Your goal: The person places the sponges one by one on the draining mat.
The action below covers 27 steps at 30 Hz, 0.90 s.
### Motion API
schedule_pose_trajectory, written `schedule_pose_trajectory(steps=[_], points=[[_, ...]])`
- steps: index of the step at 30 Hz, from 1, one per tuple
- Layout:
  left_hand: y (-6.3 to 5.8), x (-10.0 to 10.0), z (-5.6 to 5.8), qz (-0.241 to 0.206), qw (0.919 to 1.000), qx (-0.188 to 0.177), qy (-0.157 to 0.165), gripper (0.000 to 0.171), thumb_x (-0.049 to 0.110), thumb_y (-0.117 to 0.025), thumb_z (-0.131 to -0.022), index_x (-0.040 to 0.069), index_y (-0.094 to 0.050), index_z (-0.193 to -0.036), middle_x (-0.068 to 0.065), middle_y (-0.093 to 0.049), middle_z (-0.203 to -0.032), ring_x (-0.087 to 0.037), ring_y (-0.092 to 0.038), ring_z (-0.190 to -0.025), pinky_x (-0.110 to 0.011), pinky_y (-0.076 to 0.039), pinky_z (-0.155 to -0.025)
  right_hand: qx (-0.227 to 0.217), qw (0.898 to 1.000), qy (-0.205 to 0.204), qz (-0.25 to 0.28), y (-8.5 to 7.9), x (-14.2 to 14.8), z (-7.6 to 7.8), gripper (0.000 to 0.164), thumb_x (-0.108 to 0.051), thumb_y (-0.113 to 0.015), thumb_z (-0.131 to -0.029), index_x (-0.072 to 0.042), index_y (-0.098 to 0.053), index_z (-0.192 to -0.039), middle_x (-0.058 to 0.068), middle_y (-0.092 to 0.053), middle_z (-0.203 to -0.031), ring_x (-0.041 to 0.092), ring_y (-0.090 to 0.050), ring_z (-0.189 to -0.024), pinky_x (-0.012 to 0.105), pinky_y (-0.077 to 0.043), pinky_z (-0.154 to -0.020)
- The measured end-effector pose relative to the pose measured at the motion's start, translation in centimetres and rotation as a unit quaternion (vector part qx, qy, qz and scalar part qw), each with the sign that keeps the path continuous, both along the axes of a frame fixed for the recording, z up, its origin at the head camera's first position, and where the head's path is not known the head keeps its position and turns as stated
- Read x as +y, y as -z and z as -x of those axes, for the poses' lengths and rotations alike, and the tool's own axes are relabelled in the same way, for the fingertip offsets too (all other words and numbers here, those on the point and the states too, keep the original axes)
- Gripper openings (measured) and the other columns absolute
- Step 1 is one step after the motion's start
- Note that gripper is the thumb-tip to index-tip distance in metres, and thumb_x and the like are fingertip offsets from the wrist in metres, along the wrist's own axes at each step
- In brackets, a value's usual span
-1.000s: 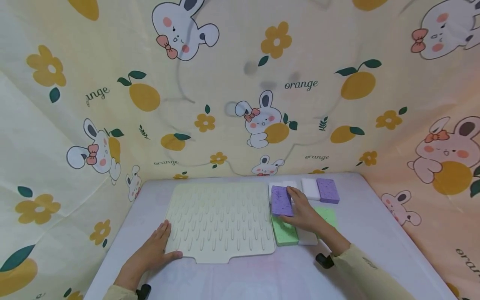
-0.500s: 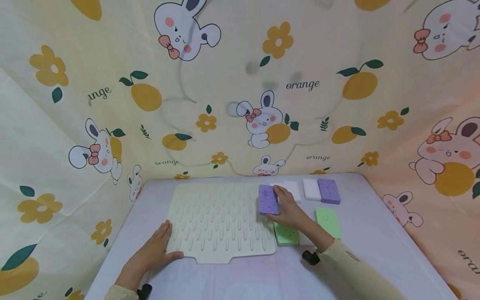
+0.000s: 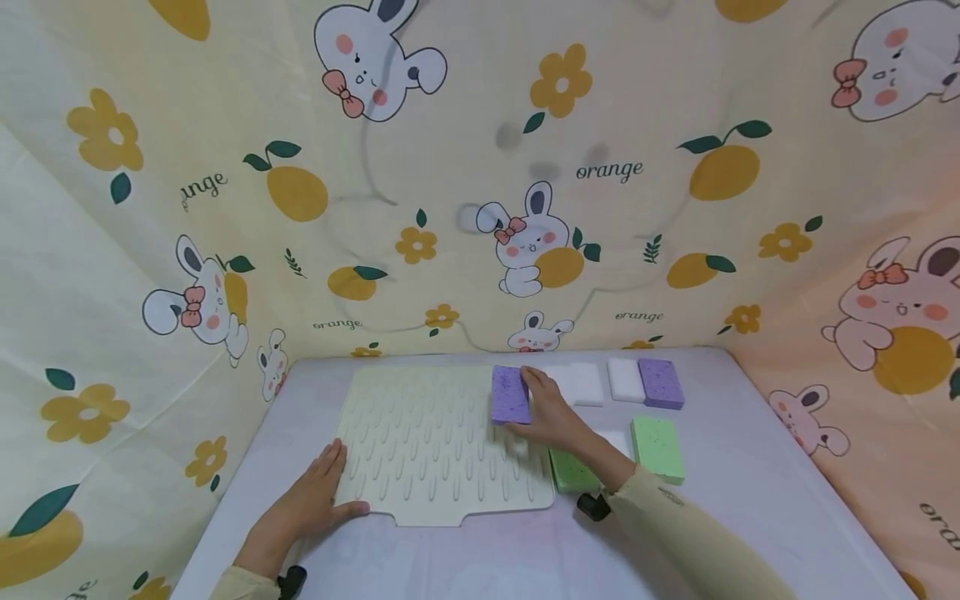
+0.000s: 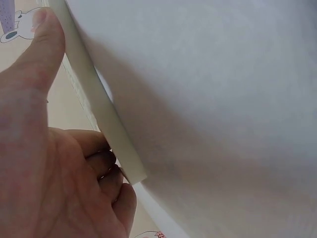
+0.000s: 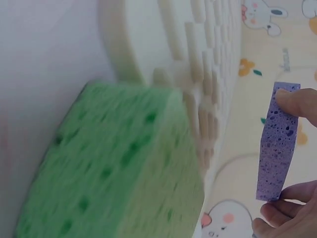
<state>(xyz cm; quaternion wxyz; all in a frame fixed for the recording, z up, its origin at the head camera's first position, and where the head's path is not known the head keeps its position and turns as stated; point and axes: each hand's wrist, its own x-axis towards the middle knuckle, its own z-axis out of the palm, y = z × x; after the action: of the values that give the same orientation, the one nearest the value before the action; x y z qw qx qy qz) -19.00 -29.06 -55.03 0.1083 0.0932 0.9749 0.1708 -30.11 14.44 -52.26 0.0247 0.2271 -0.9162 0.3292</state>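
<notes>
Right fingers (image 3: 536, 382): I'm pinching 1 purple sponge (image 3: 510, 396) above the board (image 3: 420, 450).
Left fingers (image 3: 326, 463): I'm resting them outspread against its edge.

My hands: two, left hand (image 3: 303, 498) and right hand (image 3: 555, 417). Ridged board (image 3: 431, 446): one. Purple sponges (image 3: 510, 396): two, one in my grip. Green sponges (image 3: 657, 450): two, one partly covered by my right forearm (image 3: 609, 464). White sponges (image 3: 626, 380): four by my count, two close-set with faint dividing edge, one mostly hidden. Sleeves (image 3: 697, 533): two. Dark wrist devices (image 3: 594, 506): two. Table (image 3: 525, 558): one.
</notes>
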Motion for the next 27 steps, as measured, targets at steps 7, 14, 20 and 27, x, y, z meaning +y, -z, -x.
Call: schedule_pose_trajectory(steps=[7, 14, 20, 27], points=[[0.4, -0.2, 0.0, -0.004, 0.9999, 0.01, 0.012, 0.126, 0.064, -0.082, -0.086, -0.019, -0.024, -0.161, -0.037, -0.019, -0.171, -0.053, -0.019, -0.16, -0.063, -0.024, -0.13, 0.003, 1.0, -0.008, -0.001, 0.3, -2.2, 0.3, 0.111, -0.029, -0.092, -0.084, 0.011, -0.026, -0.164, 0.03, -0.032, -0.168, 0.048, -0.034, -0.154, 0.058, -0.04, -0.123], [0.3, -0.1, 0.1, -0.005, 0.9999, 0.011, 0.01, 0.126, 0.064, -0.081, -0.085, -0.018, -0.023, -0.161, -0.036, -0.018, -0.172, -0.052, -0.018, -0.16, -0.063, -0.023, -0.13, -0.01, 1.0, -0.008, -0.011, 0.4, -4.4, 0.5, 0.112, -0.033, -0.092, -0.085, 0.008, -0.026, -0.166, 0.027, -0.031, -0.17, 0.043, -0.034, -0.155, 0.055, -0.04, -0.125], [0.2, -0.1, 0.1, -0.005, 0.9998, 0.014, 0.012, 0.125, 0.062, -0.082, -0.085, -0.019, -0.024, -0.161, -0.037, -0.019, -0.172, -0.053, -0.019, -0.16, -0.063, -0.024, -0.13, -0.005, 1.0, -0.019, -0.02, 0.8, -6.0, 1.0, 0.113, -0.034, -0.092, -0.086, 0.008, -0.024, -0.166, 0.026, -0.031, -0.17, 0.042, -0.034, -0.156, 0.052, -0.039, -0.126], [0.5, -0.3, 0.1, -0.002, 0.9999, 0.013, 0.011, 0.126, 0.063, -0.083, -0.085, -0.018, -0.024, -0.161, -0.036, -0.019, -0.172, -0.053, -0.019, -0.16, -0.063, -0.025, -0.13, -0.009, 0.999, -0.028, -0.013, 1.1, -8.1, 1.4, 0.112, -0.035, -0.091, -0.086, 0.008, -0.026, -0.166, 0.026, -0.032, -0.169, 0.042, -0.034, -0.155, 0.052, -0.039, -0.126]])
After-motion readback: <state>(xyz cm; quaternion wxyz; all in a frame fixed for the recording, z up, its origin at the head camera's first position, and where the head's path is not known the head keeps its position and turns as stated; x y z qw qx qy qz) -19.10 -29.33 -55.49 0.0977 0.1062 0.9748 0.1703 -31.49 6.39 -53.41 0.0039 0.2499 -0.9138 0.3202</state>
